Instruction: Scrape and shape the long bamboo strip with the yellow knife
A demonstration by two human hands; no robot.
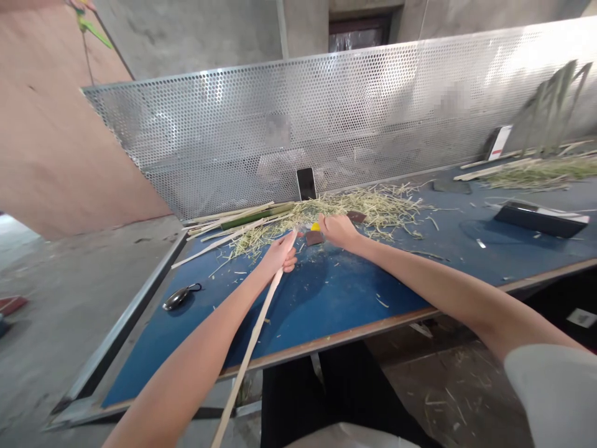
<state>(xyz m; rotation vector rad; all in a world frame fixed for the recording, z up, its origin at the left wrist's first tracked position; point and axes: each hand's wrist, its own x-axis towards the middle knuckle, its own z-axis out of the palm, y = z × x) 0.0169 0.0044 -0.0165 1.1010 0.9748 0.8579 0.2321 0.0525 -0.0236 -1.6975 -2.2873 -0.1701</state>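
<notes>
A long pale bamboo strip (254, 339) runs from my left hand (281, 254) down past the table's front edge, and my fingers are wrapped round its upper end. My right hand (339, 230) is closed just to the right, over a small yellow object (316, 227) that sticks out at its fingertips; most of it is hidden, so its kind does not show. Between the hands lies a brown flat piece (314, 238), and another brown piece (356, 216) is behind my right hand. Curly pale shavings (373, 205) are heaped behind both hands.
Bamboo strips and a green bamboo piece (256, 216) lie back left. A phone (306, 184) leans on the perforated metal screen (280, 124). A dark oval object (177, 298) sits left on the blue table (186, 348); a black box-like device (541, 219) is right.
</notes>
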